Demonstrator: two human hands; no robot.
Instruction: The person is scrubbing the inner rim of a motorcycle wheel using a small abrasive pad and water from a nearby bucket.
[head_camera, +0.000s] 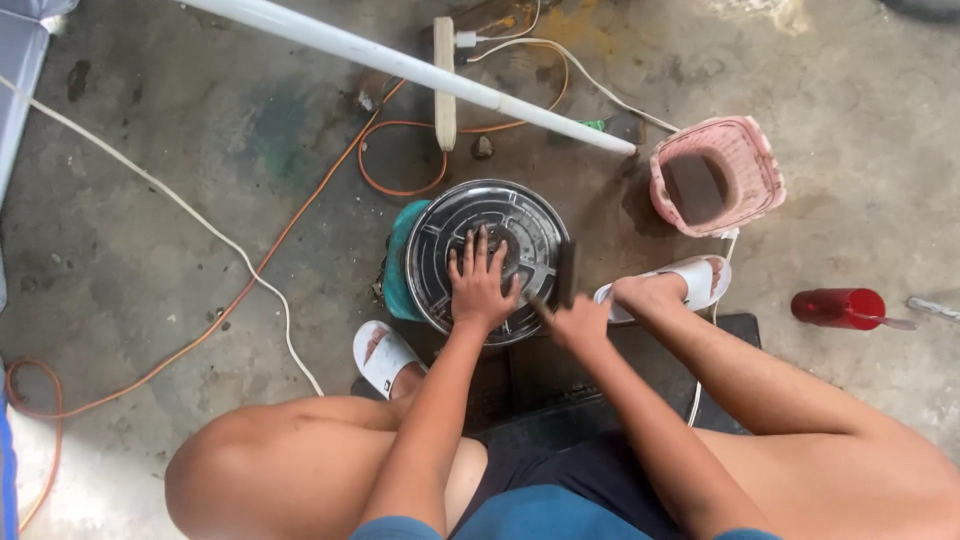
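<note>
Round metal lid, ribbed and dark-stained, lies flat on a teal tub on the concrete floor, between my two white slippers.

Left hand: flat on the lid, fingers spread wide, palm pressing near the centre. It grips nothing, just pins the lid down.

Right hand: fingers curled closed round the handle of a dark brush. The brush head stands at the lid's right rim. Can't tell if the bristles touch the metal.

Step in hand, as I read it: scrubbing the lid surface, one hand bracing, the other working the brush. Grime shows in the rib grooves, so I'd call it partway at best. The next stroke calls for steady downward hold from the left hand so the lid doesn't spin or slide on the tub, and for the brush to track along the ribs rather than across.

Containers:
- teal tub: contents hidden under the lid.
- pink basket, just beyond the right foot: holds one dark rectangular block, maybe a sponge, can't be sure.
- red bottle, lying on its side well to the right: contents not visible.

Also around: white pole across the top, orange cable, white power strip, black mat under me.
</note>
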